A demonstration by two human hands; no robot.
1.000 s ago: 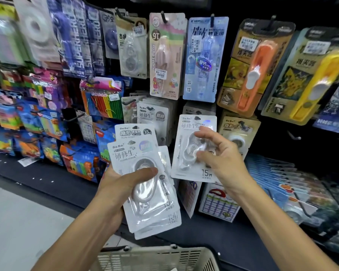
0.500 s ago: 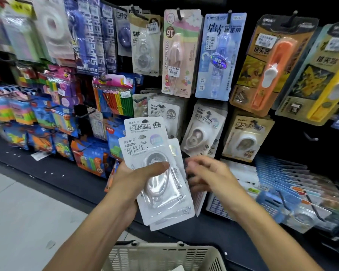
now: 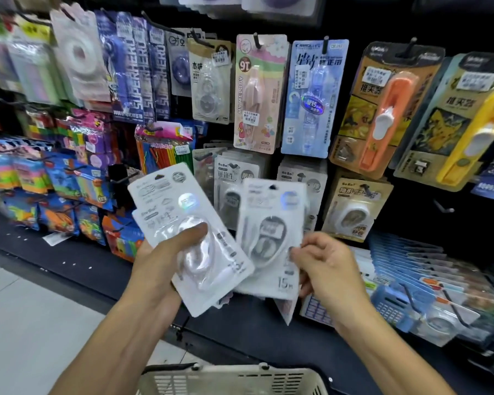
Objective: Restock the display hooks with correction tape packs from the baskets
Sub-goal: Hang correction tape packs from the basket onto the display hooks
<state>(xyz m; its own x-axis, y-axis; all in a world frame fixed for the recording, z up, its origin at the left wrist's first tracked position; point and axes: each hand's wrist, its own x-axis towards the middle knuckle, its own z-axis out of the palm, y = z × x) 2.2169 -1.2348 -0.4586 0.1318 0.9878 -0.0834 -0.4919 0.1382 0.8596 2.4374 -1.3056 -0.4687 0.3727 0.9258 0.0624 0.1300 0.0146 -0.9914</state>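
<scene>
While both forearms reach up and forward from the bottom of the view, the left hand [image 3: 160, 269] holds a stack of white correction tape packs [image 3: 191, 238] in front of the display, its thumb laid across the clear blister of the top card and its fingers hidden behind the stack. That stack tilts, its long axis running from upper left to lower right, with the hang-hole end pointing up and to the left. Just beside it, the right hand [image 3: 325, 269] grips a single correction tape pack [image 3: 271, 238] by its lower right edge, fingers curled against the card; how they lie behind it cannot be told. This pack stands nearly upright, long axis close to vertical, its hang hole at the top and the "15m" print at the bottom, and its left edge overlaps the stack. Behind it hang grey packs of the same kind [image 3: 234, 181] on the display hooks, with a pink pack [image 3: 258, 95] and a blue pack [image 3: 311, 98] above them. Below the arms, the rim of a beige basket [image 3: 234, 374] shows at the bottom edge.
</scene>
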